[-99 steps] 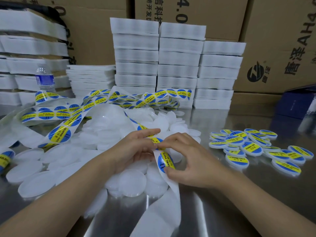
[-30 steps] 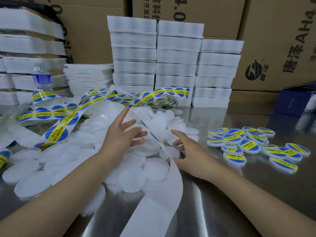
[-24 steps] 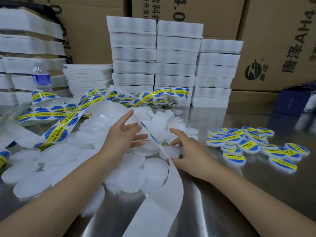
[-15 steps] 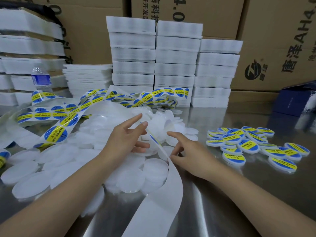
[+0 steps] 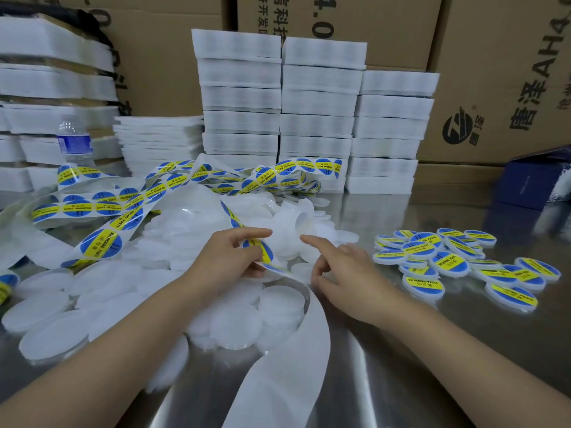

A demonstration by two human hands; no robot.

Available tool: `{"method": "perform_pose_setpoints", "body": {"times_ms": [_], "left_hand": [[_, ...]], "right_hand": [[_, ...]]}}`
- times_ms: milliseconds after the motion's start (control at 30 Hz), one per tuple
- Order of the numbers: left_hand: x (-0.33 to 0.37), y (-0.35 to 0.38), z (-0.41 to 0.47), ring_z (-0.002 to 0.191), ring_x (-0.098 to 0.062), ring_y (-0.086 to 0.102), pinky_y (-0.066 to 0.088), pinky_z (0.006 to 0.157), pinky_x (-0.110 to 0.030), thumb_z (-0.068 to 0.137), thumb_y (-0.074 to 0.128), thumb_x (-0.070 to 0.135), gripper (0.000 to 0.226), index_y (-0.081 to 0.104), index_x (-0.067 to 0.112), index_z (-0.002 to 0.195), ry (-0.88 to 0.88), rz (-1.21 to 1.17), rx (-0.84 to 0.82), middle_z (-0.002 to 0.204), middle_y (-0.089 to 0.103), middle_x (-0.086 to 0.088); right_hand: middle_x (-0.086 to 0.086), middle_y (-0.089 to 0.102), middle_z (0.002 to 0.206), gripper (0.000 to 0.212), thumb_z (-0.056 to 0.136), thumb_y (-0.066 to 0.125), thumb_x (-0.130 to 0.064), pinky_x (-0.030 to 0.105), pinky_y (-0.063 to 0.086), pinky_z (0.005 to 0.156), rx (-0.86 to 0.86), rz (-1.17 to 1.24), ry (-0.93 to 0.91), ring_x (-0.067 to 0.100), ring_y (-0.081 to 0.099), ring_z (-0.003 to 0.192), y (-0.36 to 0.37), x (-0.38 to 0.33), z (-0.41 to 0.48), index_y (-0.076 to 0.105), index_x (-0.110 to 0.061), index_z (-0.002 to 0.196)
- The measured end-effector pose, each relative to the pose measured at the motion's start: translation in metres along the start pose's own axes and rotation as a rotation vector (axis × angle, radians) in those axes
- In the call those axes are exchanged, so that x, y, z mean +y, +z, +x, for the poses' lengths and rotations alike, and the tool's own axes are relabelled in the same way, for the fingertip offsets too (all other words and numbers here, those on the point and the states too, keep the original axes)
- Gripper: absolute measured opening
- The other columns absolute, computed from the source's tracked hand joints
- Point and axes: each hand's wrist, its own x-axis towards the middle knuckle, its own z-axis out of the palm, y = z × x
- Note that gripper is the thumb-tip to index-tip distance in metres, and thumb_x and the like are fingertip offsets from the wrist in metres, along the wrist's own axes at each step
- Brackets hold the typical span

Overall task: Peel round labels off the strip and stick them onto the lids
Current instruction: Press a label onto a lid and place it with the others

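Stacked white foam trays [image 5: 241,97] and brown cardboard boxes [image 5: 500,57] back a shiny steel counter [image 5: 386,396] heaped with plain white round plastic lids [image 5: 234,329]. One hand, the left hand [image 5: 228,257], pinches the white paper backing strip [image 5: 287,366] right at a round blue-and-yellow label [image 5: 265,254] — the right hand [image 5: 343,273] holds nothing, forefinger out toward it, near but apart. Bend the backing sharply so the label's edge lifts, then take it by the rim — bare lids lie just below both hands.

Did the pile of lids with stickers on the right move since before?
No. The labelled lids lie in the same spot, just in front of the blue box.
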Motion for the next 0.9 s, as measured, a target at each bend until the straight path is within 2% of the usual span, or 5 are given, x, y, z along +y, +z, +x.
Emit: {"method": "perform_pose_setpoints", "body": {"times_ms": [233,367,433,667,900], "left_hand": [[0.006,0.001,-0.006,0.053,-0.011,0.054,0.040,0.044,-0.017,0.081,0.046,-0.008,0.050,0.071,0.032,0.099,-0.029,0.016,-0.094,0.102,0.072,0.010],[0.005,0.002,-0.006,0.080,0.002,0.068,0.051,0.066,-0.011,0.091,0.061,0.015,0.018,0.072,0.029,0.094,0.026,0.031,-0.090,0.090,0.074,0.019],[0.005,0.001,-0.006,0.082,0.005,0.067,0.049,0.071,-0.007,0.087,0.067,0.017,0.016,0.074,0.032,0.088,0.067,0.076,-0.087,0.090,0.074,0.017],[0.009,0.001,-0.013,0.063,-0.003,0.066,0.048,0.061,-0.010,0.080,0.073,0.017,0.009,0.079,0.025,0.078,0.060,0.106,-0.254,0.075,0.075,0.006],[0.014,0.001,-0.016,0.054,0.000,0.060,0.044,0.055,-0.009,0.081,0.072,0.020,0.020,0.077,0.024,0.062,-0.002,0.140,-0.352,0.062,0.070,0.007]], "right_hand": [[-0.013,0.059,0.079,0.058,0.089,0.055,-0.008,0.009,0.035,0.069,0.238,0.552,0.121,0.005,0.050,0.077,-0.003,-0.003,0.003,0.033,-0.035,0.135],[-0.013,0.062,0.068,0.055,0.088,0.058,-0.001,0.021,0.042,0.081,0.272,0.925,0.194,0.009,0.055,0.078,-0.004,-0.007,0.005,0.039,-0.030,0.131],[-0.013,0.065,0.067,0.054,0.088,0.059,0.000,0.013,0.045,0.075,0.244,1.039,0.237,0.003,0.058,0.072,-0.006,-0.008,0.005,0.041,-0.029,0.130],[-0.004,0.067,0.071,0.053,0.084,0.061,-0.001,0.041,0.049,0.092,0.125,1.280,0.369,0.008,0.056,0.061,-0.006,-0.010,0.006,0.046,-0.022,0.130],[-0.009,0.065,0.062,0.040,0.086,0.058,-0.002,0.032,0.049,0.077,0.147,1.389,0.402,0.005,0.056,0.055,-0.010,-0.008,0.005,0.050,-0.027,0.115]]}}
